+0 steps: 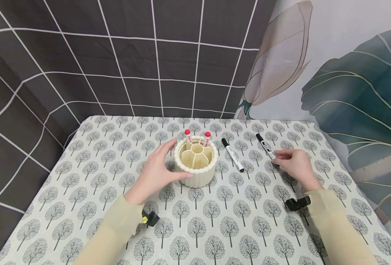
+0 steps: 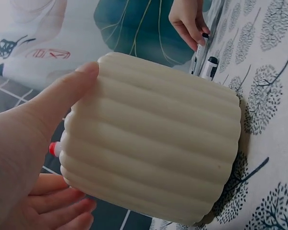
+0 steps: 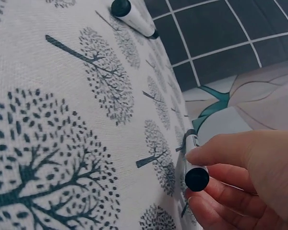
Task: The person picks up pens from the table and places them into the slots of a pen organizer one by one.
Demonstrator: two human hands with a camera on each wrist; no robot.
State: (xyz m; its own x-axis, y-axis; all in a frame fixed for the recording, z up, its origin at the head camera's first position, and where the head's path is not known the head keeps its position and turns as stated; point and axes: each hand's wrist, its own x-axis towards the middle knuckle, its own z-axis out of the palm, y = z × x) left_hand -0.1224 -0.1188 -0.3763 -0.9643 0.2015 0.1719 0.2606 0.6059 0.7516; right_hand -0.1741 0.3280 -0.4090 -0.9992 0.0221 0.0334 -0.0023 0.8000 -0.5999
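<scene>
A cream, ribbed pen holder (image 1: 200, 176) with a petal-shaped divider stands upright on the table. Two red-capped markers (image 1: 187, 135) stand in its far side. My left hand (image 1: 157, 169) holds the holder from the left, thumb along the near side and fingers round the far left. In the left wrist view, the thumb tip lies at the rim of the holder (image 2: 153, 139). Over to the right, my right hand (image 1: 295, 163) pinches a black-capped white marker (image 1: 265, 145) near its near end. The right wrist view shows thumb and fingers around this marker (image 3: 197, 177).
Another black-capped white marker (image 1: 232, 155) lies on the table between the holder and my right hand. A cloth with tree prints (image 1: 212, 217) covers the table. Behind it hangs a dark grid-patterned curtain (image 1: 175, 59), with a flower-printed curtain (image 1: 348, 92) on the right.
</scene>
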